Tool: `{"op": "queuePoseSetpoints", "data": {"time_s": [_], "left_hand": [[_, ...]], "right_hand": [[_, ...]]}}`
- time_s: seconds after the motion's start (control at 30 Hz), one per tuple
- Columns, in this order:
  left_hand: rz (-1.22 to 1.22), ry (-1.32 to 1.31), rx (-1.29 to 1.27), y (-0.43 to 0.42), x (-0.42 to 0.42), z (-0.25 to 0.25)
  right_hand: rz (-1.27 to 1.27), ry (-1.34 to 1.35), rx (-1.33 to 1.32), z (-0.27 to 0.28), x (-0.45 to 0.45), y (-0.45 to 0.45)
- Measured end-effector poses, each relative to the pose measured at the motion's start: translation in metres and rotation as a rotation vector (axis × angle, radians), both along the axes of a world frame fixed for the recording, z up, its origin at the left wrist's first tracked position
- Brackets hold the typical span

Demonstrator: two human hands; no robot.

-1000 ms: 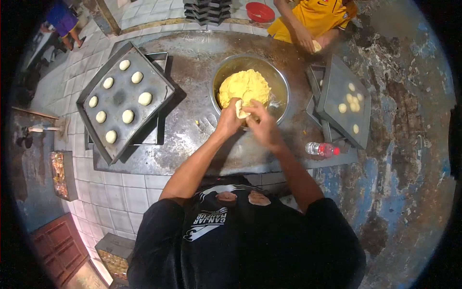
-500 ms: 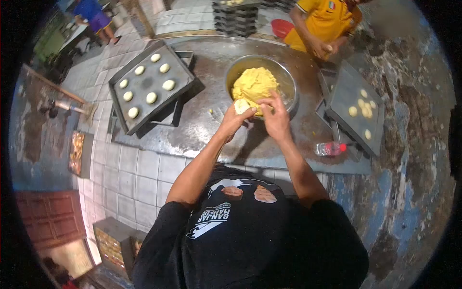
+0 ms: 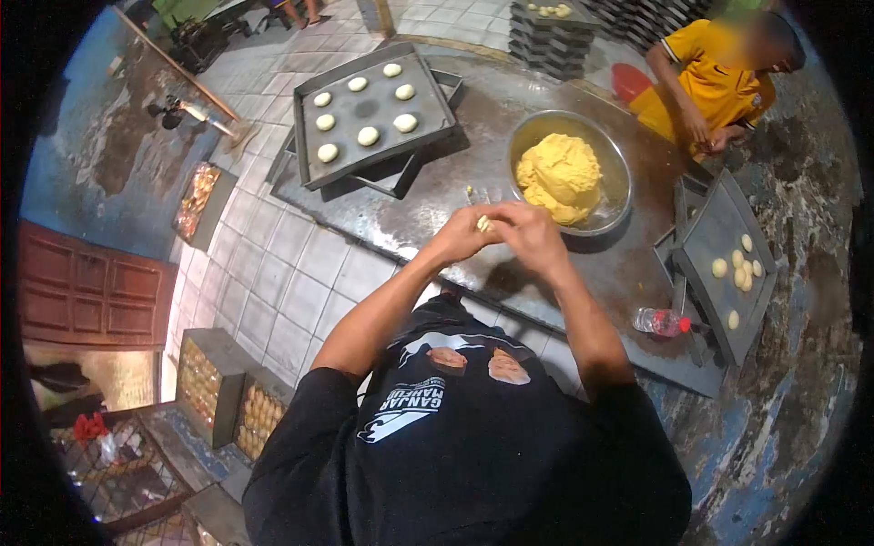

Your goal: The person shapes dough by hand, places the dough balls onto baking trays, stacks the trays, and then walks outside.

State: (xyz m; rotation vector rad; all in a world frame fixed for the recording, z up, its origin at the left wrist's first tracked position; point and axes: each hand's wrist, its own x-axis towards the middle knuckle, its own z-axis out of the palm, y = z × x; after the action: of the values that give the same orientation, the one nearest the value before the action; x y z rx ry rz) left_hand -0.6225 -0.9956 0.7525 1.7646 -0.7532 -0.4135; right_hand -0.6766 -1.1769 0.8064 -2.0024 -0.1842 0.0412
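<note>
And here the hands are together, the left hand (image 3: 462,237) holding a small pale dough piece (image 3: 483,223) while the right hand (image 3: 535,241) seems to pinch it closed, a squeeze that calls for light fingers. It's above the tabletop (image 3: 401,217), near the bowl (image 3: 617,187). Half a second earlier, the right fingers were at the yellow mass (image 3: 560,173); now they're off it (the view has swung, too).

The person wears a black T-shirt (image 3: 519,455) with short, loose sleeves (image 3: 305,423); toward its far edge are two rounded colour prints (image 3: 507,365) beneath a white curved shape (image 3: 428,342); beside them stand white capitals (image 3: 415,396), "GANJAR" legible, and a bold white "3" (image 3: 395,424).
</note>
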Motion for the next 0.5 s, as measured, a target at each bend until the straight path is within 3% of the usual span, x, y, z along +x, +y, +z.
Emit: {"op": "queuePoseSetpoints", "data": {"time_s": [0.07,0.1,0.2,0.23,0.27,0.37,0.4,0.43,0.47,0.5], "left_hand": [[0.132,0.037,0.094,0.020,-0.001,0.002],[0.205,0.131,0.137,0.030,-0.002,0.018],[0.361,0.203,0.126,0.049,-0.005,0.023],[0.430,0.065,0.023,0.048,-0.005,0.017],[0.395,0.110,0.034,0.057,-0.002,0.013],[0.238,0.147,0.038,0.081,0.013,0.011],[0.149,0.100,0.014,0.088,0.022,0.002],[0.202,0.356,-0.024,0.092,0.026,0.025],[0.199,0.365,-0.036,0.095,0.037,0.030],[0.297,0.428,-0.078,0.098,0.052,0.031]], "right_hand": [[0.051,-0.195,0.069,0.016,0.001,0.021],[-0.006,-0.040,0.620,-0.012,0.018,0.029],[-0.028,-0.051,0.621,-0.016,0.045,0.032],[0.061,0.153,0.683,-0.008,0.045,0.036],[0.070,0.160,0.684,-0.012,0.051,0.041],[0.445,0.071,-0.156,0.017,0.071,0.058],[0.444,0.080,-0.161,0.007,0.076,0.071],[0.251,0.012,0.200,-0.008,0.082,0.085],[0.048,-0.059,0.553,-0.022,0.090,0.097],[-0.142,-0.159,0.536,-0.018,0.092,0.111]]}}
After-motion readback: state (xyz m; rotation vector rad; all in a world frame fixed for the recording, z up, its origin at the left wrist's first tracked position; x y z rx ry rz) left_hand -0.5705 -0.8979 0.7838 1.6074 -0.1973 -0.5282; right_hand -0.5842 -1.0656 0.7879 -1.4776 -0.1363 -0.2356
